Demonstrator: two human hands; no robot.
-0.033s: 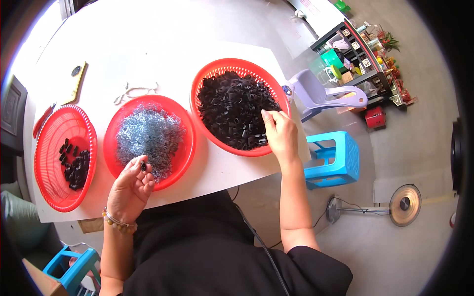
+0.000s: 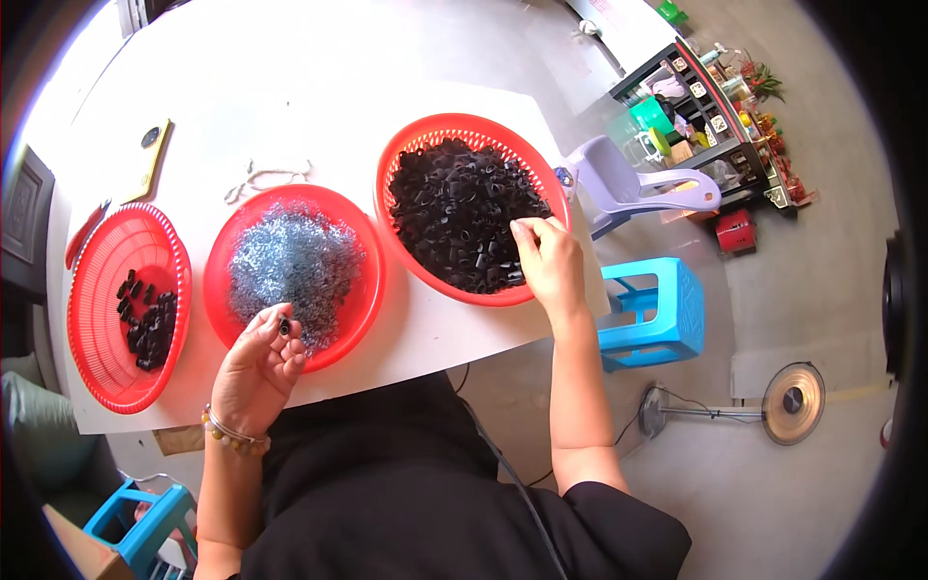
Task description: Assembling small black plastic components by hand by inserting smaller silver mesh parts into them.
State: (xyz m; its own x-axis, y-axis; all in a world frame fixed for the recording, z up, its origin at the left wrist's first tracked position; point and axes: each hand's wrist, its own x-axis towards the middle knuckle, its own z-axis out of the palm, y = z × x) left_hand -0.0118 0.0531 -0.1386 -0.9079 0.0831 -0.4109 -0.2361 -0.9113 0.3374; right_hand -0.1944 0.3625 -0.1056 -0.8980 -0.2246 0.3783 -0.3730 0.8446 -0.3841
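Left grip (image 2: 257, 365): I pinch black tube (image 2: 284, 328). Right grip (image 2: 549, 259): over black pieces (image 2: 462, 215) in red basket (image 2: 464, 122); grasp, I cannot tell.

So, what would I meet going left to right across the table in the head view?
Red basket with some black pieces, red dish heaped with silvery bits, fuller red basket holding many more black pieces.

No wording or number legible anywhere. Dark shelf (image 2: 742, 159), upper right: several pale square tags (image 2: 717, 124) along its edge, each with darker marks, too small to read. White panel (image 2: 619, 21) at top, near the shelf: faint reddish marks, possibly print, washed out. Red box (image 2: 735, 231) on floor (image 2: 802, 266): pale marks, unclear whether lettering.
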